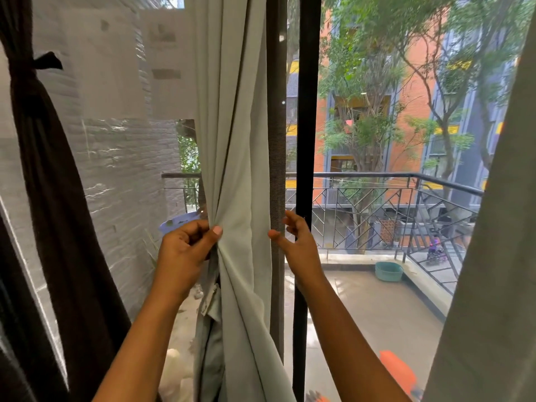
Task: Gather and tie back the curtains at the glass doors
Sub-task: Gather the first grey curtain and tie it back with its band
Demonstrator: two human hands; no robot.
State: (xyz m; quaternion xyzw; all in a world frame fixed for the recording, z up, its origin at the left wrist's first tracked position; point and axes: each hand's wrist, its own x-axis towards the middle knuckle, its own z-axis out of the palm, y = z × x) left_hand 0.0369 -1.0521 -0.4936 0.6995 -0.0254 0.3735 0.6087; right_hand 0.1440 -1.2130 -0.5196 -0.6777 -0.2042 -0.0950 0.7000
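Note:
A pale grey-green curtain [232, 140] hangs in the middle of the glass doors, bunched into folds at waist height. My left hand [185, 248] pinches its left edge between thumb and fingers, pulling the cloth together. My right hand [293, 242] is beside the curtain's right edge, fingers apart and curled, holding nothing; it is next to a dark grey curtain strip [277, 169]. On the far left a dark brown curtain [43, 169] hangs gathered, with a dark tie [37, 65] knotted round it. Another pale curtain [493, 256] fills the right edge.
A black door frame post [307, 111] stands just right of my right hand. Beyond the glass lies a balcony with a metal railing [391, 178], a green tub [388, 271], a white brick wall [121, 169] and an orange object [397, 369] at the bottom.

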